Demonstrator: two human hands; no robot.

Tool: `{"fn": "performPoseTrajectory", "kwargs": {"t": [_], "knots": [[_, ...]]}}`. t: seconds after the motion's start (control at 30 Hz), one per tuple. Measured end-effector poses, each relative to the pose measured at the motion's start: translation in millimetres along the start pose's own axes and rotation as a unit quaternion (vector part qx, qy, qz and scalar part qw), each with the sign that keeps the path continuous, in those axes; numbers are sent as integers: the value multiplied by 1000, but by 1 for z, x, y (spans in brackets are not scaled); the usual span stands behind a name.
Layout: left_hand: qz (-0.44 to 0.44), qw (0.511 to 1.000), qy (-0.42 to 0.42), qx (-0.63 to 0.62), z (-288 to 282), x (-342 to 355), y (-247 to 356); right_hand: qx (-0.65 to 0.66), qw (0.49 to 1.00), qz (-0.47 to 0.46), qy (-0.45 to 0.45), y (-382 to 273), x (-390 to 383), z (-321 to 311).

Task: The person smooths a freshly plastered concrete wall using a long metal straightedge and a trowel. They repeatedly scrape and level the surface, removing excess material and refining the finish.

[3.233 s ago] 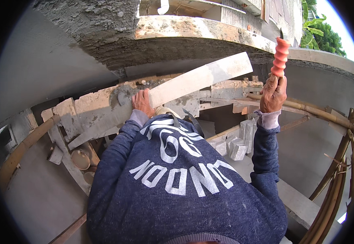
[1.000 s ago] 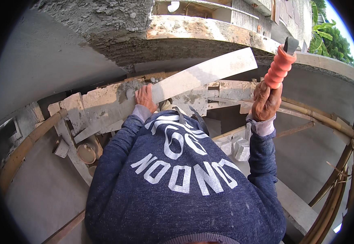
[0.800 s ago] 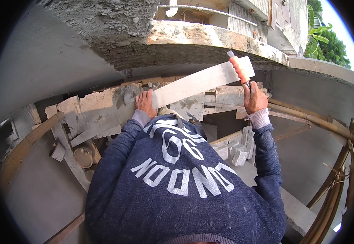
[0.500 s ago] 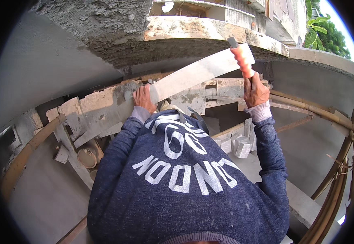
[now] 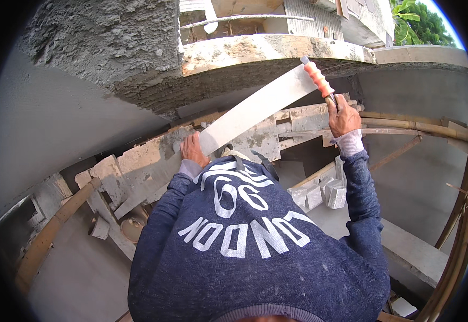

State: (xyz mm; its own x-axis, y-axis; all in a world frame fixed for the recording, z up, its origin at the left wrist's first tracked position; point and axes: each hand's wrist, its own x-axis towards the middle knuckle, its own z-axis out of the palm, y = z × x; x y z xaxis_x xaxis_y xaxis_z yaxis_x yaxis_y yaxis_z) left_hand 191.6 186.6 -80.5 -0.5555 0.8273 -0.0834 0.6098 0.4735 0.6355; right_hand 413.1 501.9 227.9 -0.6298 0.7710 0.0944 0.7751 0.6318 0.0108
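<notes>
A long, pale flat board (image 5: 260, 114) slants across in front of my chest, its right end higher than its left. My left hand (image 5: 193, 150) is closed on the board's lower left end. In my right hand (image 5: 345, 118) is a hand tool with a ribbed orange grip (image 5: 319, 79). This grip points up and to the left from my fist, across the board's upper right end. A small grey tip shows beyond the orange part; the tool's other end is hidden in my fingers.
Rough grey concrete (image 5: 99, 48) hangs over the upper left, beside a pale timber plank (image 5: 277, 47). Bamboo poles stand at left (image 5: 54, 231) and right (image 5: 462, 231). Mortar-stained boards (image 5: 137, 174) run behind my left arm. Several grey blocks (image 5: 335, 194) lie by my right arm.
The view has shifted, and my hands and the board sit slightly lower in it. The orange grip leans further left and now covers the board's right end more.
</notes>
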Motion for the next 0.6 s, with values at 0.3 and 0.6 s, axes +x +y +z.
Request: {"fn": "performPoseTrajectory", "kwargs": {"t": [0.3,0.6], "knots": [[19,999,-12,-37,-41,5,-9,534,802,121,238,-36,-9,-16],[11,999,50,-12,-81,-9,-9,812,539,223,4,-34,-54,64]]}}
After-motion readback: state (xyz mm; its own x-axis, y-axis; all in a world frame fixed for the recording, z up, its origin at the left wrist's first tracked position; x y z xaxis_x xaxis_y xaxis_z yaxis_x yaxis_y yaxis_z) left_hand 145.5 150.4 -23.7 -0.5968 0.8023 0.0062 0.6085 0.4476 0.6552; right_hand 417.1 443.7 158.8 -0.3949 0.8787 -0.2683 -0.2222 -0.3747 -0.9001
